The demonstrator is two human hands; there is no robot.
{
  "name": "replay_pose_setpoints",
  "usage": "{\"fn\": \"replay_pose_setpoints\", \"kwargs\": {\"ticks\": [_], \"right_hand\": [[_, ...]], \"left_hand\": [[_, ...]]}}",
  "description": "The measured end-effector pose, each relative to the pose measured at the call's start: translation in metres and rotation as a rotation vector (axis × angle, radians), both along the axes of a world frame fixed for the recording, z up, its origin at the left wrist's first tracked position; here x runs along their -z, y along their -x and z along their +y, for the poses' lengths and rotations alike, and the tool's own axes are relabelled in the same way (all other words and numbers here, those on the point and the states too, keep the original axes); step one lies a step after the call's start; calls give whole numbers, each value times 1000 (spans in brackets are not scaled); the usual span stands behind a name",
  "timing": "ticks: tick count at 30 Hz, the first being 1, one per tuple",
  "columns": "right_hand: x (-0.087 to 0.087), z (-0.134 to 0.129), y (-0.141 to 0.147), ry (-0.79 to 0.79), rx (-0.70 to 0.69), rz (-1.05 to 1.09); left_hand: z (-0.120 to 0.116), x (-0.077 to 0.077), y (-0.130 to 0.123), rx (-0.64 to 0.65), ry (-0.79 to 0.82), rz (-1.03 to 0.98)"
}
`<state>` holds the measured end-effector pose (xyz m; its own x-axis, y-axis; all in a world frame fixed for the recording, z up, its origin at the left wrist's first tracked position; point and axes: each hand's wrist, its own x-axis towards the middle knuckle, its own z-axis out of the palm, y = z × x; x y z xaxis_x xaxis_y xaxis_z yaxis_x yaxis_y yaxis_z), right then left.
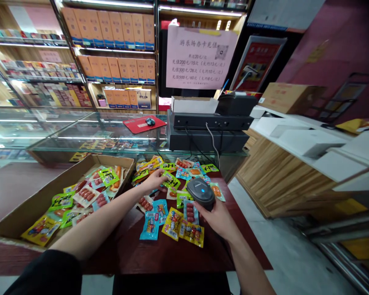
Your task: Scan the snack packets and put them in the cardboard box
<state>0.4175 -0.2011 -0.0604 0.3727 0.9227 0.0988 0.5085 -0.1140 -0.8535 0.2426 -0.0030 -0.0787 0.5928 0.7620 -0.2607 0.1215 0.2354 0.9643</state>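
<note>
My right hand (217, 215) is wrapped round the handle of a dark grey barcode scanner (199, 190), which shows a small blue light on top. My left hand (155, 181) pinches the edge of a green snack packet (171, 181) just left of the scanner. Around both hands lie blue packets (149, 226), yellow packets (192, 233) and a clear packet of small red sausages (190, 212). Under my left forearm, a shallow cardboard box (14, 213) holds more snack packets (86, 196) of mixed colours.
The dark red table (135, 256) meets a glass counter (110, 130) at its back. On the counter stand a black cash drawer (207, 139) with hanging cables and a mouse (150, 121) on a red pad (138, 125). A wooden cabinet (273, 176) stands at right.
</note>
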Motion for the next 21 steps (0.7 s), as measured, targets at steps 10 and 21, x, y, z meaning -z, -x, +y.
{"fn": "replay_pose_setpoints", "kwargs": {"ticks": [10, 21], "right_hand": [[-5, 17, 13, -17, -61, 70], [-10, 45, 36, -71, -139, -56]], "left_hand": [[24, -17, 23, -55, 201, -147], [39, -8, 31, -80, 2, -51]]}}
